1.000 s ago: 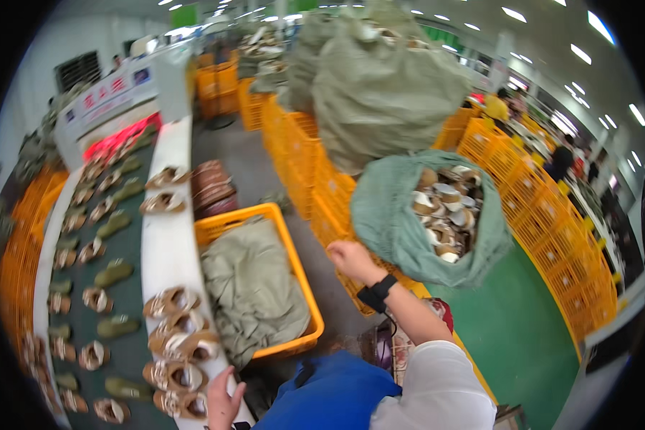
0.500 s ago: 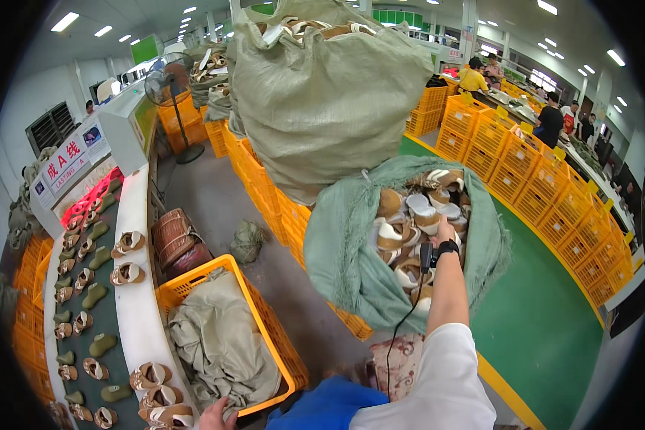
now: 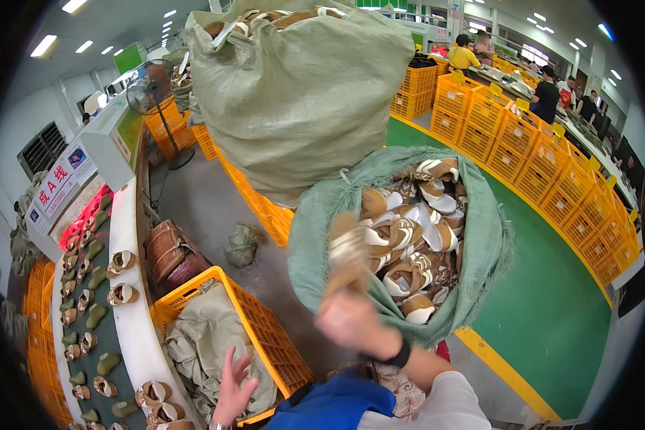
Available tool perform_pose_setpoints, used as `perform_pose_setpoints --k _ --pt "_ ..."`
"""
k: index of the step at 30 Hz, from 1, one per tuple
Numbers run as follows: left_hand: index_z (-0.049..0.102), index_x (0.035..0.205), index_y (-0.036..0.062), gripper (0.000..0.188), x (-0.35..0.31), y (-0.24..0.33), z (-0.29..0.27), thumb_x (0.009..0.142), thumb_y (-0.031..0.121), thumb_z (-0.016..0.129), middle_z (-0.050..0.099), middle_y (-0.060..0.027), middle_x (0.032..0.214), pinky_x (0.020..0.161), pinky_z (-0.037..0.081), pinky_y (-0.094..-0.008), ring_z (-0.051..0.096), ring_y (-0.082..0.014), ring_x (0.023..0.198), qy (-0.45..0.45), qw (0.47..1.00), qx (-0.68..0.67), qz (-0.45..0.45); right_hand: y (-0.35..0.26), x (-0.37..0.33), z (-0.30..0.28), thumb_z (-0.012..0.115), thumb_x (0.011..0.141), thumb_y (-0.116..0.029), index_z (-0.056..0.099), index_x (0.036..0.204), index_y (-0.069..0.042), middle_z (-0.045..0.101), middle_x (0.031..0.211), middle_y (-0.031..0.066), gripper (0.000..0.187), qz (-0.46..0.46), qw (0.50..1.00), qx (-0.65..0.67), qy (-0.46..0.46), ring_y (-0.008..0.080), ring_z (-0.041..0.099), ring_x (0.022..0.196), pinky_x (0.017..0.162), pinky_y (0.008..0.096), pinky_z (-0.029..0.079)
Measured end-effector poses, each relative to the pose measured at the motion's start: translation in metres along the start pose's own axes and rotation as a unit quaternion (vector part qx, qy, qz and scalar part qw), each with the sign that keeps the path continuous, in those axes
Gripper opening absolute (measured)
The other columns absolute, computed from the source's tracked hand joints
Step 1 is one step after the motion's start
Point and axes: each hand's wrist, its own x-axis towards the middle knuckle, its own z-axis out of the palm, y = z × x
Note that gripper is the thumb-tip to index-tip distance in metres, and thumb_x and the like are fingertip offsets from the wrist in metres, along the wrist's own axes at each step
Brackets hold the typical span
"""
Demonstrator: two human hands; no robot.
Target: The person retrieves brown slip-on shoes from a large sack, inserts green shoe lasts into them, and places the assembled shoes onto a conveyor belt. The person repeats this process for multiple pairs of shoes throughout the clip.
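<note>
My right hand (image 3: 351,322), blurred by motion, is closed on a brown and white shoe upper (image 3: 347,251). Hand and upper are over the left rim of an open green sack (image 3: 308,244). Inside the sack lies a heap of similar brown and white shoe uppers (image 3: 408,247). My left hand (image 3: 234,390) has its fingers spread and holds nothing. It is above the near end of an orange crate (image 3: 276,340), in which folded grey-green sacks (image 3: 211,322) lie.
A large full grey-green sack (image 3: 294,100) stands behind the green one. At left, a white ledge (image 3: 140,315) carries shoe uppers beside a dark belt (image 3: 97,337) with green lasts. Stacked orange crates (image 3: 530,150) line the right, with people beyond. A fan (image 3: 150,93) stands far left.
My right hand has come out of the heap toward the left, bringing a shoe upper with it. My left hand has risen slightly and its fingers show more. The view has shifted a little.
</note>
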Motion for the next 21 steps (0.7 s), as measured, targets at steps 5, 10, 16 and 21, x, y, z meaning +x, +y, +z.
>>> perform_pose_setpoints --k 5,10,16,21 --pt "0.026 0.139 0.0028 0.071 0.04 0.011 0.052 0.079 0.003 0.064 0.059 -0.0144 0.116 0.093 0.047 -0.0351 0.057 -0.0237 0.11 -0.056 0.979 -0.183 -0.069 -0.088 0.026 0.004 0.063 0.079 -0.012 0.05 0.101 -0.006 0.059 0.081 0.0158 0.026 -0.05 0.839 0.459 -0.289 0.0335 0.061 0.073 0.062 0.0423 0.048" --pt "0.049 0.122 0.0007 0.051 0.032 0.005 0.023 0.073 -0.008 0.055 0.06 -0.009 0.108 0.084 0.05 -0.0306 0.061 -0.0193 0.096 0.057 0.97 -0.216 -0.098 0.13 0.047 0.013 0.067 0.076 -0.016 0.06 0.103 -0.001 0.063 0.098 0.0178 0.032 0.313 0.916 0.196 0.156 0.0337 0.06 0.092 0.076 0.0418 0.049" --pt "0.047 0.125 -0.0011 0.053 -0.001 -0.014 -0.01 0.074 -0.007 0.056 0.06 -0.0094 0.112 0.085 0.048 -0.0292 0.06 -0.0191 0.098 0.095 0.974 -0.197 -0.052 0.297 0.031 0.05 0.071 0.079 -0.016 0.065 0.091 0.002 0.067 0.082 0.0082 0.023 0.422 0.858 0.238 0.173 0.0154 0.061 0.074 0.068 0.0305 0.049" --pt "0.047 0.125 -0.0015 0.053 -0.02 -0.029 -0.017 0.072 -0.009 0.055 0.06 -0.0089 0.112 0.086 0.048 -0.0294 0.06 -0.0194 0.099 0.107 0.967 -0.211 -0.096 0.338 0.045 -0.038 0.067 0.085 -0.022 0.064 0.083 0.001 0.063 0.074 0.0033 0.023 0.466 0.771 0.314 0.3 0.0106 0.054 0.063 0.056 0.029 0.044"
